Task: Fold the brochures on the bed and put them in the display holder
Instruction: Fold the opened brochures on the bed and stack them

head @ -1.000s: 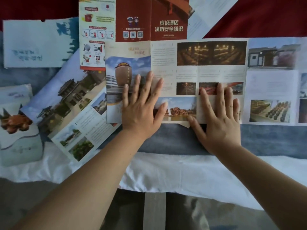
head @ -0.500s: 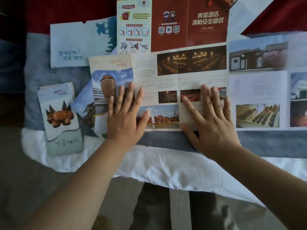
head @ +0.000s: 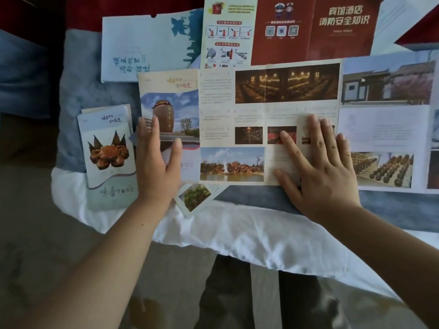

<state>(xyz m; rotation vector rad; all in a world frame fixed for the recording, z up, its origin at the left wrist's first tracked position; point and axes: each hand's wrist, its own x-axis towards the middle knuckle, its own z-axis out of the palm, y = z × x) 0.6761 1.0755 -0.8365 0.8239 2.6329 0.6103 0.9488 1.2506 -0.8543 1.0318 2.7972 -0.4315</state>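
A cream brochure (head: 237, 115) with photos lies unfolded on the bed, in front of me. My right hand (head: 320, 167) presses flat on its right panel, fingers spread. My left hand (head: 156, 160) is at the brochure's left cover panel, fingers straight and turned edge-on, thumb over the panel. A folded brochure with a crab picture (head: 109, 157) lies just left of that hand. A red fire-safety brochure (head: 297, 29) lies open behind. I do not see a display holder.
A pale blue sheet (head: 147, 46) lies at the back left. Another open brochure (head: 389, 124) spreads to the right. A small photo corner (head: 194, 198) sticks out below the cream brochure. The white sheet edge (head: 237, 236) marks the near side of the bed.
My left hand slid left to the cover panel's outer edge and turned on its side. My right hand stays pressed on the right panel. The view shifted left.
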